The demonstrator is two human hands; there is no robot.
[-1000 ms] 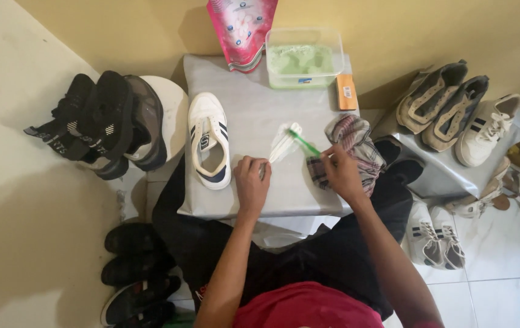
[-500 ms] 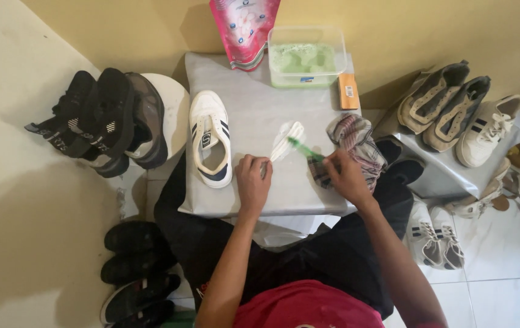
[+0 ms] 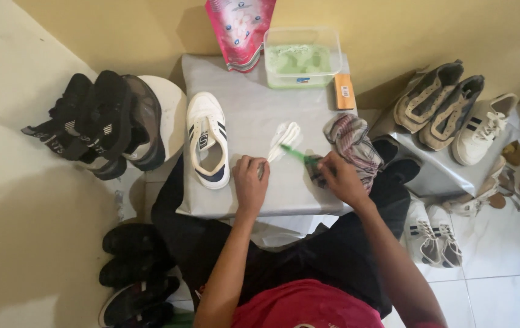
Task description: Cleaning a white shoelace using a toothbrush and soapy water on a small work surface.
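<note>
Green liquid fills the clear tub (image 3: 302, 56); left hand (image 3: 251, 185) grips white laces (image 3: 283, 138), right hand (image 3: 339, 180) a green brush (image 3: 299, 156).

A white sneaker (image 3: 207, 146) lies on the grey table (image 3: 241, 91), left. Far side: a pink pouch (image 3: 240, 27), a clear tub (image 3: 302, 56), an orange box (image 3: 344, 92). Black shoes (image 3: 99, 121) sit left, tan sneakers (image 3: 439, 103) right.

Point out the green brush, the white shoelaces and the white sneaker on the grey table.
green brush (image 3: 296, 155), head view, on its green handle.
white shoelaces (image 3: 284, 136), head view, middle of the bundle.
white sneaker (image 3: 206, 124), head view, on its toe.
</note>
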